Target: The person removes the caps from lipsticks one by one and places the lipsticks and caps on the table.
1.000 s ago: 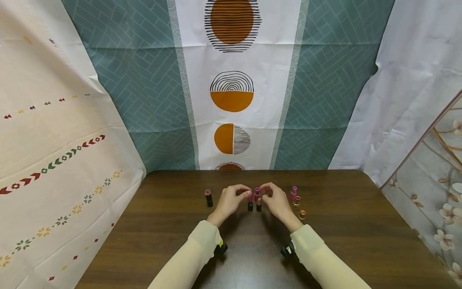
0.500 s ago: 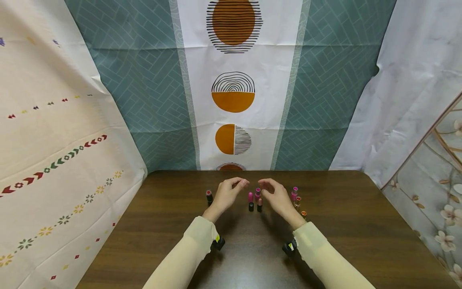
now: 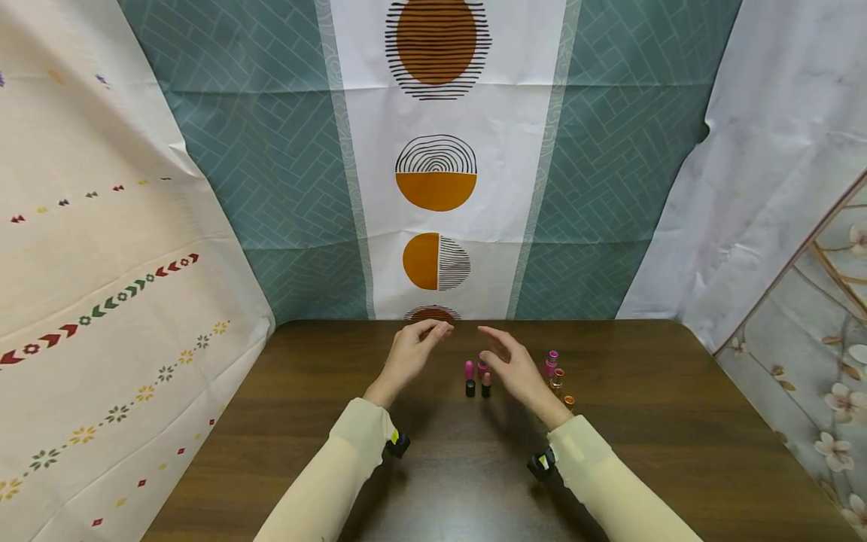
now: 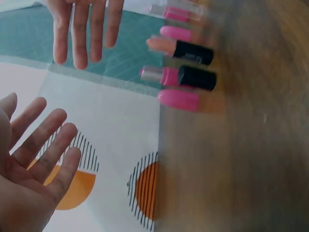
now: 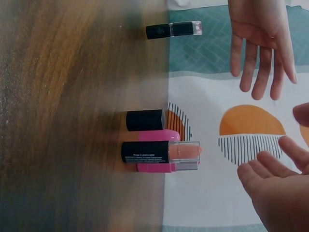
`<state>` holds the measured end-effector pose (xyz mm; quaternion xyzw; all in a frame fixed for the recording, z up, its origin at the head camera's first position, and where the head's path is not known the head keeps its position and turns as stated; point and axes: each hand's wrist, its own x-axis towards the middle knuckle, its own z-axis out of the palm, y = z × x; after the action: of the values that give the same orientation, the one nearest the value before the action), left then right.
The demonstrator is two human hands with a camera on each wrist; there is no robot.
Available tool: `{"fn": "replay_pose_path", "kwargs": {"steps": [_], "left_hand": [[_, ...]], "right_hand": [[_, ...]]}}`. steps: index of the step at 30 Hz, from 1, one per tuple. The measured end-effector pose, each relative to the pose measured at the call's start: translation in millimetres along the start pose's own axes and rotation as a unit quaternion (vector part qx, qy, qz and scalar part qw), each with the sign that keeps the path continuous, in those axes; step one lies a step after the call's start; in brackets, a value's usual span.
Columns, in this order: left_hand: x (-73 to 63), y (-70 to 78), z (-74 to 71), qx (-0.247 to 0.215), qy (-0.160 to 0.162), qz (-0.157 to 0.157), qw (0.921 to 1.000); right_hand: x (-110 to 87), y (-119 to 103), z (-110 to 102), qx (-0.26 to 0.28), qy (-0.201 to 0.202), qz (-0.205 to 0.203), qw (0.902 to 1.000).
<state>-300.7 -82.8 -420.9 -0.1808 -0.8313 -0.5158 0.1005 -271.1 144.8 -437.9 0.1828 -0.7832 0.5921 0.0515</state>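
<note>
My left hand hangs in the air left of a small lipstick group, its fingers extended and holding nothing. My right hand hovers just right of that group, also holding nothing, fingers spread. In the group stand a pink bullet-shaped tube, a short black cylinder, a black-based nude lipstick and a pink lipstick tube with a clear top. In the head view the right fingers partly cover that last one. A separate black lipstick shows in the right wrist view; the left hand hides it in the head view.
Right of my right hand stand a pink lipstick, a gold-toned one and a shorter orange-gold one, partly behind the wrist. All are on a dark wooden table. A patterned cloth hangs behind its far edge.
Both hands have risen from beside the middle lipsticks and parted. The left hand moved up and leftward, covering the black lipstick at the left; the right lifted slightly. The lipsticks stayed in place.
</note>
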Motion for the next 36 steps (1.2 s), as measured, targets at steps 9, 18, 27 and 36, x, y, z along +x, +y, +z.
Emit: {"fn": "replay_pose_path", "kwargs": {"steps": [9,18,27,36], "left_hand": [[1.4,-5.2,-27.3,-0.001,-0.001,-0.013,0.9999],[-9.9,-25.3,-49.7,-0.01,-0.022,-0.041,0.9988],[-20.5,-49.7,-57.9,-0.008,-0.011,-0.057,0.9983],[-29.9,-69.8,-65.7,-0.038,-0.035,-0.075,0.9959]], "right_hand": [[2.1,-3,7,0.04,-0.045,0.01,0.9982],[0.3,-3,17,0.036,-0.067,0.02,0.9969],[-0.6,-4,36,0.056,-0.073,-0.006,0.9957],[-0.4,-1,60,0.074,-0.106,0.029,0.9912]]}}
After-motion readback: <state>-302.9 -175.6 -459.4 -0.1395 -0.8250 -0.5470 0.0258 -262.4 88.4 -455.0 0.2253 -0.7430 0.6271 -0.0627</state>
